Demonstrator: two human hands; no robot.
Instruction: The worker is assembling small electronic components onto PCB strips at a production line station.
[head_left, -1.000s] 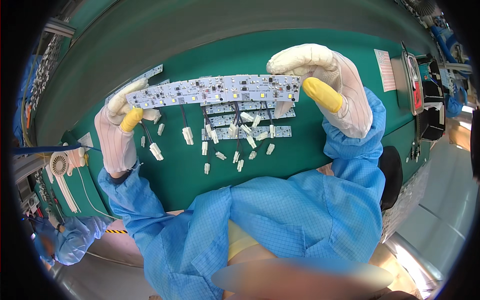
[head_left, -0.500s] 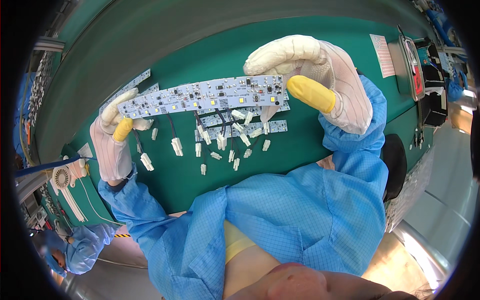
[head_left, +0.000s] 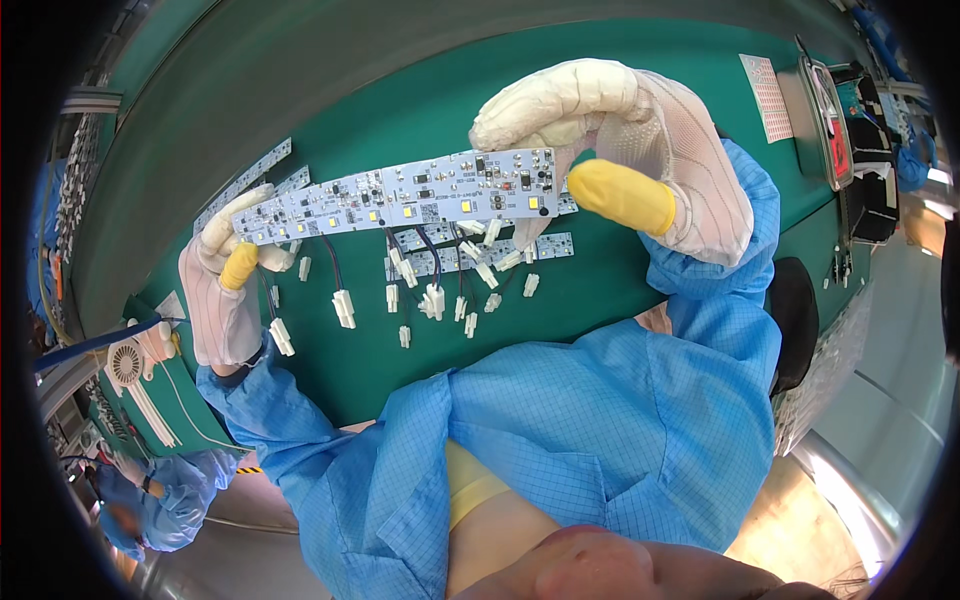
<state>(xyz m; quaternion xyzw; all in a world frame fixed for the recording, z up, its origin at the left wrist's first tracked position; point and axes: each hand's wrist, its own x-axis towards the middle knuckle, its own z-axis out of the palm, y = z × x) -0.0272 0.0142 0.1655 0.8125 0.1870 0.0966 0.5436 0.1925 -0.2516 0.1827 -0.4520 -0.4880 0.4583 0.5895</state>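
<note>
A long white LED circuit board [head_left: 400,195] hangs above the bench, slightly tilted, its right end higher. My left hand [head_left: 222,270], in a striped glove with a yellow thumb cover, pinches its left end. Around the right end curves my gloved right hand [head_left: 690,170]. Its fingers are bent above and behind the board, and its yellow-covered thumb stands a little off the board's edge. Whether those fingers touch the board's back is hidden. Dark wires with white connectors [head_left: 344,308] show below it. More LED boards [head_left: 555,246] lie behind on the green mat.
Two further boards [head_left: 262,170] rest at the far left. A printed sheet [head_left: 766,98] and a metal-rimmed tray [head_left: 822,130] are at the far right. A small white fan [head_left: 126,362] stands at the left, with a person in blue [head_left: 180,500] beyond it.
The held board has shifted slightly left. My right thumb has come away from its right end, opening a small gap. The left hand keeps its pinch.
</note>
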